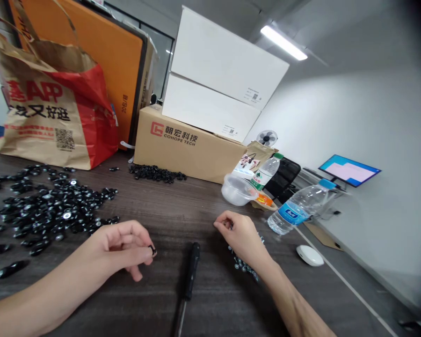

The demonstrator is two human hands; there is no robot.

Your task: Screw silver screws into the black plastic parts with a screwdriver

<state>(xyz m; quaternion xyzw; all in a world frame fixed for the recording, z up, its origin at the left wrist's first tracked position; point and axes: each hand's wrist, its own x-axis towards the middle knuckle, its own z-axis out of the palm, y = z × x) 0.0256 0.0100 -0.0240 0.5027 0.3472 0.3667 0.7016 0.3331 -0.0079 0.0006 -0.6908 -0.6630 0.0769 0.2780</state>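
Note:
My left hand (126,248) pinches a small black part (153,251) between thumb and fingertips, above the dark table. To its left spreads a heap of small black parts (52,206) with shiny metal discs. My right hand (240,234) is closed in a pinch over a scatter of small silver screws (243,267); whatever its fingertips hold is too small or hidden to make out. Between my hands lies a screwdriver (192,271) with a black handle, its shaft running out at the bottom of the view.
Behind the hands stand a cardboard box (192,152) with white boxes (224,61) on it, a second black pile (157,173) and a paper bag (56,107). On the right are a plastic tub (236,191), a water bottle (298,208) and a white rounded device (310,255).

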